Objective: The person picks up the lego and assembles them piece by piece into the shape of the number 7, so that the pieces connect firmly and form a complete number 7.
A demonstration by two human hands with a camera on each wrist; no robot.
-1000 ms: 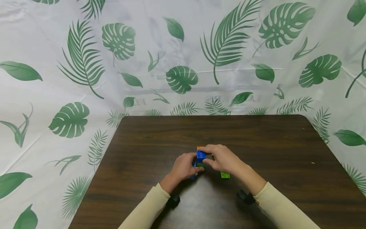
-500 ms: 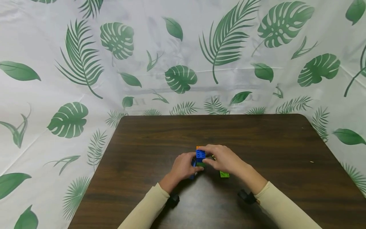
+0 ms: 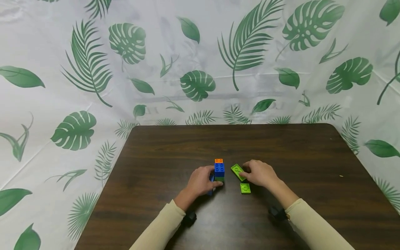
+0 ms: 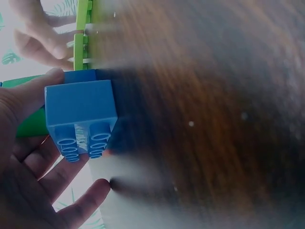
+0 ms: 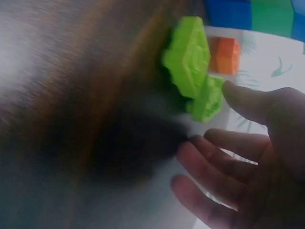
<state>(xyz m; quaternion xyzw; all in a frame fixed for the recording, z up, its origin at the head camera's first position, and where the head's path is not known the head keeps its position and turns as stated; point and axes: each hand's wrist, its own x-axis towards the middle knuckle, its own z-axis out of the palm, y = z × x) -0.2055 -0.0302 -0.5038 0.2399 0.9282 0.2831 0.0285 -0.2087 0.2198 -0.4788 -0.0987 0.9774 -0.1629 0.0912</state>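
Note:
My left hand (image 3: 200, 180) grips a stack of toy building bricks (image 3: 219, 170), blue on top with green below, thumb on the near side. A blue brick (image 4: 81, 105) stands close by the palm, its studs toward the left wrist camera; in the head view the hand partly covers it. My right hand (image 3: 260, 172) reaches over a long lime green plate (image 3: 236, 170), thumb overlapping its edge in the head view. In the right wrist view the fingers (image 5: 214, 174) are relaxed and apart, with nothing between them. A small square lime plate (image 3: 245, 188) lies nearer me.
An orange brick (image 3: 218, 160) shows just behind the stack, and also in the right wrist view beyond the lime pieces. Everything stands on a dark wooden table (image 3: 175, 149). Behind it hangs a white leaf-printed sheet (image 3: 168, 38). A small pale scrap (image 3: 341, 176) lies at the right.
My right hand has let go of the blue brick atop the stack and moved right to the long lime plate. The left hand stays on the stack.

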